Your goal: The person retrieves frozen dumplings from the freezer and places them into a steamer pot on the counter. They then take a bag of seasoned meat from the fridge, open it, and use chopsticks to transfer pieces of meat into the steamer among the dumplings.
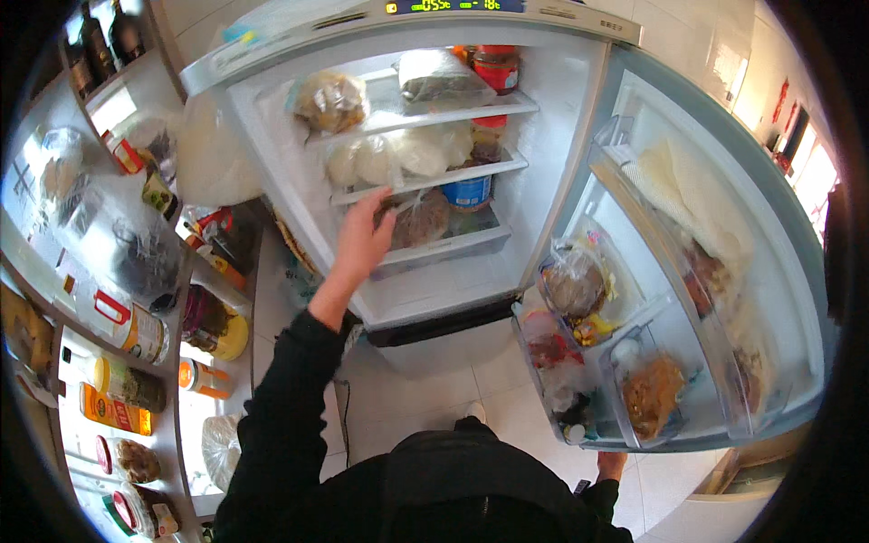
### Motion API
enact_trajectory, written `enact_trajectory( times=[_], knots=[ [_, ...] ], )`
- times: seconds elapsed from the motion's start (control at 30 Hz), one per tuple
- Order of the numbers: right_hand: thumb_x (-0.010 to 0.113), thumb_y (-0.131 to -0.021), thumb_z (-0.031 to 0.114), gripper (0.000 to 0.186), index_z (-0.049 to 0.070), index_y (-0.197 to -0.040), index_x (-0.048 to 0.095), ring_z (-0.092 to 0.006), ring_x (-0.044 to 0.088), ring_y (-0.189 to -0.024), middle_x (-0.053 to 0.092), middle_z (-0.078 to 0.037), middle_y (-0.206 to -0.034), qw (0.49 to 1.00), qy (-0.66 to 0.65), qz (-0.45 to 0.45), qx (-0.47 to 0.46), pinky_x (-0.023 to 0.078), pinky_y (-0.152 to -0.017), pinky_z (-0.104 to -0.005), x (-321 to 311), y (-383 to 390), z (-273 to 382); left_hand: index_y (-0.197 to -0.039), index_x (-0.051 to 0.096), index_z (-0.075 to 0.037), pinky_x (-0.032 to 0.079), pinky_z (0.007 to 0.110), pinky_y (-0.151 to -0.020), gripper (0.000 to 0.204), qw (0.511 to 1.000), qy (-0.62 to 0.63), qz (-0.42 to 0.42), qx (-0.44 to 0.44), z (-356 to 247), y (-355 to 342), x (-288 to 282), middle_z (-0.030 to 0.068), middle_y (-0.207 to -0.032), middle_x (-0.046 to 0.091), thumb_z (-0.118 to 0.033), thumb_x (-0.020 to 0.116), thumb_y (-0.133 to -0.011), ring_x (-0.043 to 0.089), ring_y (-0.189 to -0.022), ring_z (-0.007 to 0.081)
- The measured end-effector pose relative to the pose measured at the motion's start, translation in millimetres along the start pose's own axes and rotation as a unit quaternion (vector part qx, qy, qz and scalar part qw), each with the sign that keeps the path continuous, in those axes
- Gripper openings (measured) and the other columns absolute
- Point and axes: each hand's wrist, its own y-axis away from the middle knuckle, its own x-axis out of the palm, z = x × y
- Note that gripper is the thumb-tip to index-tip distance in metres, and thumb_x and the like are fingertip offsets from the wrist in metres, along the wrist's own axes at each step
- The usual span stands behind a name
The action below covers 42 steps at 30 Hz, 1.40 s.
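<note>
My left hand [367, 235] reaches into an open refrigerator [412, 300], fingers apart, at the front of a shelf beside a bag of brown food [421, 217]. A blue tub [468, 192] stands right of that bag. Above are white bagged items [416, 152]; the top shelf holds a knotted bag [328, 101], a dark-filled bag [439, 77] and a red jar [494, 68]. My right hand [611, 466] is at the bottom edge of the open door [783, 281], its fingers mostly hidden. The door racks hold several bags and food packets [652, 394].
On the left, shelving [172, 362] carries bottles, jars and bags, including a yellow-lidded jar [131, 385] and a white jug [127, 321]. The tiled floor [425, 389] shows below the refrigerator, with my foot on it. A bright window is at the far right.
</note>
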Motion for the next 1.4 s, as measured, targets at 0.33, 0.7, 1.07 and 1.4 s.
enact_trajectory(
  times=[0.33, 0.7, 1.07, 1.4],
  knots=[
    [0.055, -0.094, 0.039, 0.054, 0.008, -0.136, 0.046, -0.0258, 0.053, -0.122, 0.053, -0.010, -0.135, 0.978, 0.035, -0.204, -0.009, 0.045, -0.102, -0.0392, -43, -89, 28, -0.138, 0.042, -0.008, 0.040, 0.048, -0.098, 0.063, 0.904, -0.424, -0.053, -0.003, 57, -156, 38, 0.0141, -0.131, 0.053, -0.037, 0.064, -0.086, 0.050, -0.122, 0.0336],
    [0.054, -0.094, 0.041, 0.055, 0.010, -0.138, 0.044, -0.0252, 0.052, -0.122, 0.052, -0.009, -0.136, 0.977, 0.040, -0.211, 0.001, 0.044, -0.102, -0.0396, -55, -162, 48, -0.095, 0.060, -0.006, 0.050, 0.045, -0.069, 0.030, 0.914, -0.402, -0.040, 0.020, 6, -113, 14, 0.0115, -0.085, 0.062, -0.031, 0.070, -0.082, 0.061, -0.084, 0.0340],
    [0.053, -0.094, 0.042, 0.056, 0.011, -0.139, 0.043, -0.0246, 0.051, -0.123, 0.051, -0.009, -0.136, 0.981, 0.050, -0.187, 0.016, 0.043, -0.103, -0.0399, -53, -174, 55, -0.074, 0.055, -0.002, 0.042, 0.041, -0.053, 0.032, 0.963, -0.253, 0.084, -0.033, -64, -17, -13, 0.0198, -0.067, 0.053, -0.027, 0.071, -0.084, 0.049, -0.060, 0.0394],
    [0.053, -0.094, 0.044, 0.057, 0.013, -0.140, 0.041, -0.0241, 0.051, -0.123, 0.051, -0.008, -0.137, 0.996, 0.051, -0.073, 0.006, 0.042, -0.103, -0.0402, -35, -134, 58, -0.083, 0.062, 0.001, 0.045, 0.030, -0.060, 0.027, 0.936, 0.048, 0.116, -0.330, -54, 207, -14, 0.0062, -0.068, 0.059, -0.023, 0.073, -0.080, 0.051, -0.064, 0.0106]
  ],
)
